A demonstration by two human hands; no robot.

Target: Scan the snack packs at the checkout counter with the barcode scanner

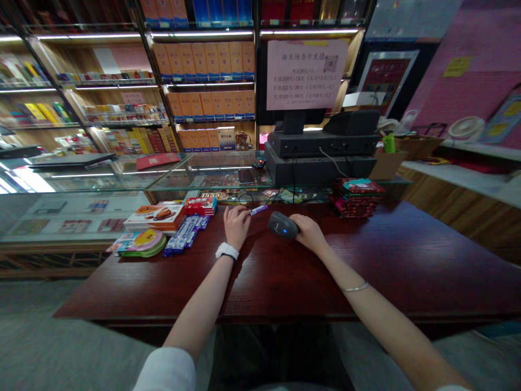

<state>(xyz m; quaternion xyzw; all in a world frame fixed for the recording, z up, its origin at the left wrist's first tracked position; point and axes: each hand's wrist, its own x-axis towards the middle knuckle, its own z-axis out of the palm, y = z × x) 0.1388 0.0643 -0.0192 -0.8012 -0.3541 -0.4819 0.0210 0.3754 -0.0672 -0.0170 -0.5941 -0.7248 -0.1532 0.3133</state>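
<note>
- The left hand [236,225] pinched a small purple bar [259,209] by one end, just left of the black scanner [283,225]; a loose pinch could drop it;
- the right hand [311,233] gripped the black scanner and hid its handle; the bar's print was too tiny to read.

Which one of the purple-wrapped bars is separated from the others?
The single purple-wrapped bar held at one end by the left hand; the other purple-wrapped bars lie together in a pile on the table.
</note>
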